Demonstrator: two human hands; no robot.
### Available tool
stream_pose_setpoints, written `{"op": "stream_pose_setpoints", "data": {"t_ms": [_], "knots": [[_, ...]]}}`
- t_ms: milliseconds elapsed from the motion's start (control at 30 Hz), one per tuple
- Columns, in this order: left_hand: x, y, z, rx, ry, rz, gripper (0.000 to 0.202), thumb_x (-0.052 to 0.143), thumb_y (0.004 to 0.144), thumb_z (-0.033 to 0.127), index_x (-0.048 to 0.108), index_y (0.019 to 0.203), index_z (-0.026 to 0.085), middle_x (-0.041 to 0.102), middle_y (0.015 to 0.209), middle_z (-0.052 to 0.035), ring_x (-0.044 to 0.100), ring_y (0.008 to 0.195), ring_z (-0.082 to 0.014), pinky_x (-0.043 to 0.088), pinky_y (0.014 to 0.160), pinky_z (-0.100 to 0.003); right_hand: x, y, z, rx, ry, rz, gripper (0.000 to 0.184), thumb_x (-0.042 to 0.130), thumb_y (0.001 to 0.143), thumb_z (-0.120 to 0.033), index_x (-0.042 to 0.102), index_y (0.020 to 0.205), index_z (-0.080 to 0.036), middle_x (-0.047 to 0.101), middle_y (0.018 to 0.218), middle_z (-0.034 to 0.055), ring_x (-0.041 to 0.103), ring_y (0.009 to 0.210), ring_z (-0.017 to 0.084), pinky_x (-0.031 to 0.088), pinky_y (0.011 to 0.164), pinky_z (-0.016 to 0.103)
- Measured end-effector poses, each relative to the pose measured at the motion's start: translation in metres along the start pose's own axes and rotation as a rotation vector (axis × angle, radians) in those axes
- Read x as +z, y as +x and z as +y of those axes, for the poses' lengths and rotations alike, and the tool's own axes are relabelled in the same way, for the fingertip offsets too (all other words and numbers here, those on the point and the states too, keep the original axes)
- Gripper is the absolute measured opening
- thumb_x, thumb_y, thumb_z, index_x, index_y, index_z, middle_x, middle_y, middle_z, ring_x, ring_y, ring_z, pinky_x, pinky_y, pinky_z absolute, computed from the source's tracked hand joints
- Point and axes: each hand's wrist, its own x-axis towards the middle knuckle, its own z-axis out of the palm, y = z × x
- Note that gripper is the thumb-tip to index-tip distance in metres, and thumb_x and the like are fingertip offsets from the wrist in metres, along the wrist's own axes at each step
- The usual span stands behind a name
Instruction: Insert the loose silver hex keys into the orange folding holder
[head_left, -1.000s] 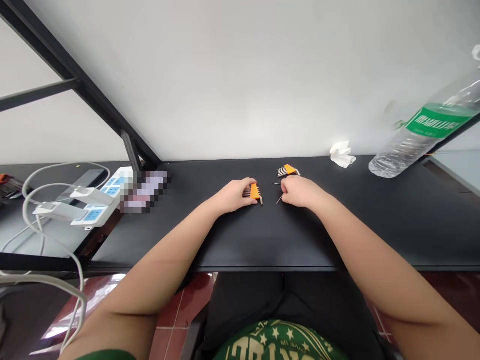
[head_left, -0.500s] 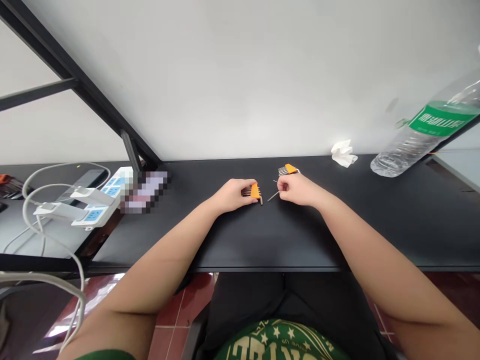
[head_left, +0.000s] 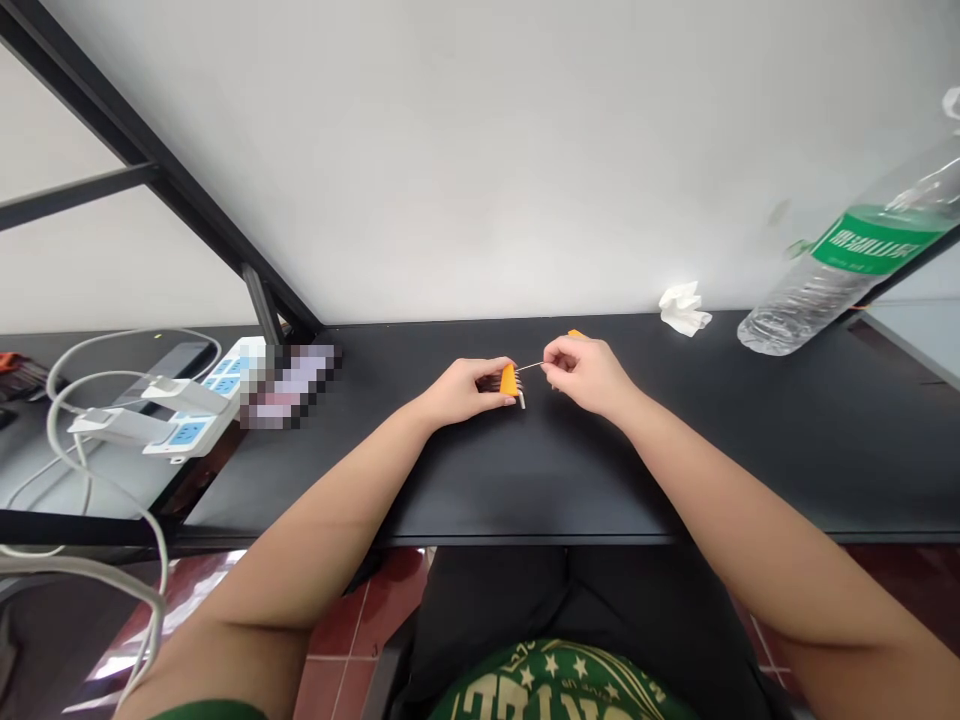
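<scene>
On the black table (head_left: 525, 470), my left hand (head_left: 465, 387) is closed around an orange hex key holder (head_left: 509, 381) with dark keys in it. Just to its right, my right hand (head_left: 581, 372) pinches a thin metal hex key (head_left: 529, 366), whose tip points left and reaches the top of that holder. A second orange holder (head_left: 575, 333) lies behind my right hand, mostly hidden by the fingers.
A crumpled white tissue (head_left: 683, 307) and a tilted clear water bottle with a green label (head_left: 855, 255) stand at the back right. A white power strip with plugs and cables (head_left: 176, 405) sits at the left beside a black metal frame (head_left: 187, 190).
My right hand has lifted the thin key off the table and moved it left and up, turning its tip toward the orange holder. My left hand has stayed on the holder.
</scene>
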Motion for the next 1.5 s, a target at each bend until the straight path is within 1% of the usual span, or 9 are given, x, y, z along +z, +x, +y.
{"op": "stream_pose_setpoints", "data": {"t_ms": [100, 233, 367, 567, 767, 933, 1167, 1300, 1500], "knots": [[-0.0006, -0.0002, 0.0007, 0.009, 0.025, -0.01, 0.047, 0.079, 0.083, 0.047, 0.071, 0.121, 0.019, 0.073, 0.095, -0.0019, 0.066, 0.087, -0.0172, 0.054, 0.086, -0.028, 0.0007, 0.0, 0.0013, -0.01, 0.016, -0.01, 0.006, 0.061, 0.082, -0.026, 0.059, 0.078, -0.023, 0.065, 0.073, 0.0011, 0.06, 0.069, 0.018, 0.047, 0.069, 0.031], [-0.0009, -0.0005, -0.0009, 0.007, 0.005, -0.008, 0.051, 0.079, 0.083, 0.047, 0.07, 0.125, 0.019, 0.074, 0.1, -0.0038, 0.068, 0.09, -0.0188, 0.055, 0.09, -0.03, 0.0014, -0.0005, 0.0003, -0.034, -0.003, 0.007, 0.006, 0.06, 0.083, -0.026, 0.059, 0.078, -0.023, 0.065, 0.073, 0.0015, 0.06, 0.069, 0.018, 0.047, 0.068, 0.031], [-0.0012, -0.0006, -0.0014, 0.017, 0.009, -0.03, 0.054, 0.079, 0.082, 0.045, 0.07, 0.128, 0.019, 0.075, 0.1, -0.0044, 0.068, 0.089, -0.019, 0.056, 0.09, -0.031, 0.0007, -0.0013, -0.0028, -0.025, 0.014, 0.015, 0.008, 0.06, 0.084, -0.027, 0.058, 0.078, -0.023, 0.065, 0.073, 0.0016, 0.06, 0.069, 0.018, 0.047, 0.068, 0.031], [-0.0019, -0.0001, 0.0014, 0.021, 0.034, -0.045, 0.051, 0.078, 0.084, 0.044, 0.07, 0.128, 0.019, 0.074, 0.1, -0.0031, 0.067, 0.089, -0.0177, 0.054, 0.089, -0.029, 0.0003, -0.002, -0.0036, -0.035, 0.034, 0.011, 0.008, 0.061, 0.084, -0.026, 0.058, 0.077, -0.023, 0.065, 0.074, 0.0017, 0.06, 0.069, 0.019, 0.048, 0.07, 0.032], [-0.0019, -0.0004, 0.0013, 0.018, 0.028, -0.038, 0.05, 0.078, 0.084, 0.043, 0.07, 0.127, 0.019, 0.073, 0.099, -0.0027, 0.067, 0.088, -0.0177, 0.054, 0.088, -0.029, 0.0, -0.0022, -0.0031, -0.063, 0.028, 0.008, 0.008, 0.061, 0.085, -0.026, 0.059, 0.078, -0.023, 0.066, 0.076, 0.0021, 0.061, 0.07, 0.019, 0.049, 0.07, 0.033], [-0.0021, -0.0006, 0.0019, 0.014, 0.018, -0.043, 0.048, 0.078, 0.084, 0.043, 0.07, 0.125, 0.019, 0.071, 0.094, -0.0016, 0.064, 0.084, -0.0164, 0.053, 0.084, -0.028, -0.0001, -0.0025, -0.0038, -0.054, 0.033, 0.016, 0.01, 0.062, 0.086, -0.027, 0.059, 0.077, -0.023, 0.065, 0.075, 0.0023, 0.061, 0.069, 0.019, 0.049, 0.069, 0.033], [-0.002, -0.0008, 0.0008, -0.001, -0.022, -0.041, 0.05, 0.078, 0.083, 0.042, 0.071, 0.126, 0.019, 0.071, 0.095, -0.0019, 0.064, 0.085, -0.016, 0.052, 0.085, -0.028, 0.0003, -0.0028, -0.0041, -0.048, 0.036, 0.024, 0.01, 0.062, 0.086, -0.028, 0.06, 0.077, -0.023, 0.066, 0.075, 0.0026, 0.061, 0.07, 0.019, 0.049, 0.069, 0.033], [-0.0019, -0.0017, 0.0022, -0.009, -0.055, -0.035, 0.049, 0.079, 0.082, 0.043, 0.071, 0.125, 0.02, 0.073, 0.098, -0.0023, 0.066, 0.088, -0.0169, 0.053, 0.088, -0.029, -0.0004, -0.0028, -0.0038, -0.027, 0.034, 0.022, 0.009, 0.063, 0.085, -0.028, 0.06, 0.077, -0.023, 0.066, 0.075, 0.0024, 0.062, 0.07, 0.02, 0.05, 0.07, 0.033], [-0.0009, -0.0022, 0.0017, -0.021, -0.102, -0.032, 0.051, 0.081, 0.082, 0.042, 0.07, 0.126, 0.019, 0.074, 0.099, -0.0038, 0.068, 0.09, -0.0183, 0.055, 0.089, -0.031, -0.0009, -0.0021, -0.002, -0.037, 0.04, 0.037, 0.008, 0.064, 0.084, -0.026, 0.061, 0.078, -0.023, 0.065, 0.073, 0.0013, 0.062, 0.067, 0.019, 0.05, 0.07, 0.033]]}}
